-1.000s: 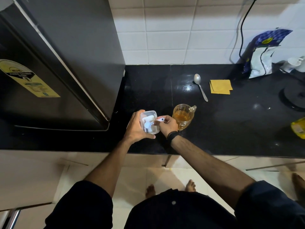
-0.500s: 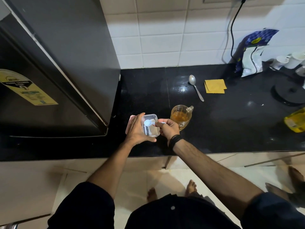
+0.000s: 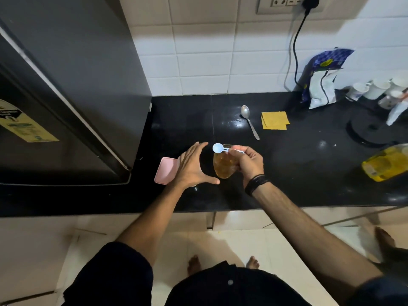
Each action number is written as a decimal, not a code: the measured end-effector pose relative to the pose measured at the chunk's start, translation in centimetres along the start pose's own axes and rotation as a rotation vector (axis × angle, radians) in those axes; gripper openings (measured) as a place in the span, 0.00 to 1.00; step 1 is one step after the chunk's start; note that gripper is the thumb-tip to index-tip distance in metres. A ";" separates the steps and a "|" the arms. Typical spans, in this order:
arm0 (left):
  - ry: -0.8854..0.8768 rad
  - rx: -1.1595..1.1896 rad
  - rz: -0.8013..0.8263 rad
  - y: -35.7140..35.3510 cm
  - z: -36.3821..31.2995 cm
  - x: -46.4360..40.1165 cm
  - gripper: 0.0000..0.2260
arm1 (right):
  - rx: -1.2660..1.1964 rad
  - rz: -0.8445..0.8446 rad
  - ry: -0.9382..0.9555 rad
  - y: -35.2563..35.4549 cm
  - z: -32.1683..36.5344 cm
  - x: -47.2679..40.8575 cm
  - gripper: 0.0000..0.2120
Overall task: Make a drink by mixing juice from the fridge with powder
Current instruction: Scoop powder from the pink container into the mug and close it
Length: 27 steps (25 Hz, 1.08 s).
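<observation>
— Two hands, two jobs, I'd say; the right hand (image 3: pixel 247 165) pinches the handle of the small white scoop (image 3: pixel 218 148) so that its bowl sits over the far rim of the glass mug (image 3: pixel 223 166), which stands on the black counter (image 3: pixel 298 173) with amber juice in it; the left hand (image 3: pixel 194 167) is spread flat, fingers straight, holding nothing, just beside the mug and partly over the pink lid (image 3: pixel 166 173).

— So how should the tipping go?

— Keep the scoop's bowl inside the line of the rim and roll the wrist slowly, so the powder drops into the juice and not onto the counter; whether any powder is left in the scoop I cannot tell from here.

— And the free hand?

— Better laid against the mug's side to steady it; the right hand hides the handle side, and a knock there could slop the juice.

— Then stirring?

— Probably; the metal spoon (image 3: pixel 249 120) lies further back on the counter, next to the yellow cloth (image 3: pixel 274 120), well within reach.
</observation>
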<state>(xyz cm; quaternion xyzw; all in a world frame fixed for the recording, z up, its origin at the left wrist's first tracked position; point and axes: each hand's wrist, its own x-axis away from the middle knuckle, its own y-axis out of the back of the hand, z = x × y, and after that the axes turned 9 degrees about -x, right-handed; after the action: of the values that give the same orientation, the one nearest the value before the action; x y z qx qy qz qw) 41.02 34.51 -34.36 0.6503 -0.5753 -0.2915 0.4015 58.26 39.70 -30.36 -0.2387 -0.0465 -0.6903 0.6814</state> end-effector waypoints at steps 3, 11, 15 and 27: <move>0.024 0.118 0.050 -1.4 -1.8 -1.3 0.54 | 0.129 -0.026 0.138 2.8 0.4 -1.9 0.05; 0.073 0.316 -0.041 -3.1 -3.0 -1.5 0.42 | 0.399 0.041 0.424 4.5 -1.2 -3.2 0.06; 0.062 0.286 -0.039 -3.0 -3.0 -1.5 0.42 | 0.470 0.078 0.573 4.9 -2.0 -3.2 0.04; 0.041 0.253 -0.043 -2.7 -2.8 -1.7 0.42 | 0.636 0.159 0.760 5.7 -2.6 -3.7 0.05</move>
<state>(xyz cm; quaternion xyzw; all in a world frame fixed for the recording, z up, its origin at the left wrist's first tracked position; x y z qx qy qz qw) 44.49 36.75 -35.38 0.7137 -0.5852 -0.2116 0.3216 62.94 41.74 -35.58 0.2462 0.0152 -0.6260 0.7398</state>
